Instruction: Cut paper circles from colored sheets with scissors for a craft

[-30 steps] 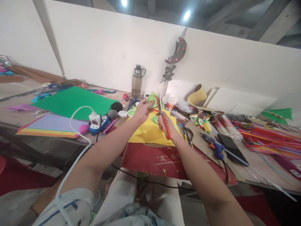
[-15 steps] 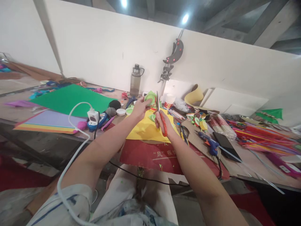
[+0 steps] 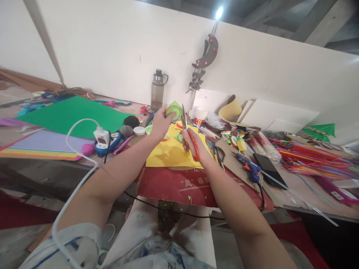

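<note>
My left hand (image 3: 162,122) pinches a light green paper piece (image 3: 174,109) with a rounded part and a pointed corner, raised above the table. Closed round the red handles of a pair of scissors (image 3: 193,145) is my right hand (image 3: 195,143). The blades point up, just right of the green paper; whether they touch it I cannot tell. Beneath both hands lie yellow sheets (image 3: 165,158), with small red and green paper bits on them. Under those is a dark red printed board (image 3: 162,183) with a few green scraps.
Left are a green sheet (image 3: 73,116), a stack of coloured paper (image 3: 50,142) and a white charger (image 3: 101,137) with cable. A water bottle (image 3: 157,91) stands behind. To the right are a paper cup (image 3: 200,116), a blue glue gun (image 3: 252,170), a phone (image 3: 269,170) and pipe cleaners (image 3: 311,155).
The green paper has moved left, away from the scissor blades, with my left hand. The scissors stay upright in my right hand. The view has shifted slightly.
</note>
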A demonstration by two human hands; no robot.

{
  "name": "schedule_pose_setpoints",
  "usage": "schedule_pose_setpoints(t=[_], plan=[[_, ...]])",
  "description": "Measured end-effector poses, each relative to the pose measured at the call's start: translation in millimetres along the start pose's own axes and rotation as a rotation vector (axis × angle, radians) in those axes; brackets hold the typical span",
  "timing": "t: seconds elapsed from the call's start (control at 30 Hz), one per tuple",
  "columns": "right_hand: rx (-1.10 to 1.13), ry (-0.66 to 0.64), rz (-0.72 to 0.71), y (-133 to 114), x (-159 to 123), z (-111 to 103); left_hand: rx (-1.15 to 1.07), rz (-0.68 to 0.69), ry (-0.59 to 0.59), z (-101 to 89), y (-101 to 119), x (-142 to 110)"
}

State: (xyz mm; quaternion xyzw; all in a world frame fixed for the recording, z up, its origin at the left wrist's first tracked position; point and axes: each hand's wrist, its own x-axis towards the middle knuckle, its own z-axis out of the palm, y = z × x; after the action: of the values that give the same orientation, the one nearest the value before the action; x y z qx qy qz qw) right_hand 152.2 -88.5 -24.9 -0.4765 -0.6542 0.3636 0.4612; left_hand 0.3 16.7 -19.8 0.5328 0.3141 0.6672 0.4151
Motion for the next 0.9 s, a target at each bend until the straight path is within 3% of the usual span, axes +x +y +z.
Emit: schedule_pose_setpoints(t=[0.1,0.33,0.9], plan=[[0.004,0.025,-0.039,-0.1,1.0,-0.4,-0.054,0.025,-0.062,3.9,5.7,-4.5],[0.038,0.074,-0.097,7.7,6.4,-2.7,-0.233,-0.228,-0.227,10.0,19.1,-12.1],[0.036,0.069,-0.111,15.6,9.1,-3.4,-0.195,-0.22,-0.198,10.9,23.8,-14.2]])
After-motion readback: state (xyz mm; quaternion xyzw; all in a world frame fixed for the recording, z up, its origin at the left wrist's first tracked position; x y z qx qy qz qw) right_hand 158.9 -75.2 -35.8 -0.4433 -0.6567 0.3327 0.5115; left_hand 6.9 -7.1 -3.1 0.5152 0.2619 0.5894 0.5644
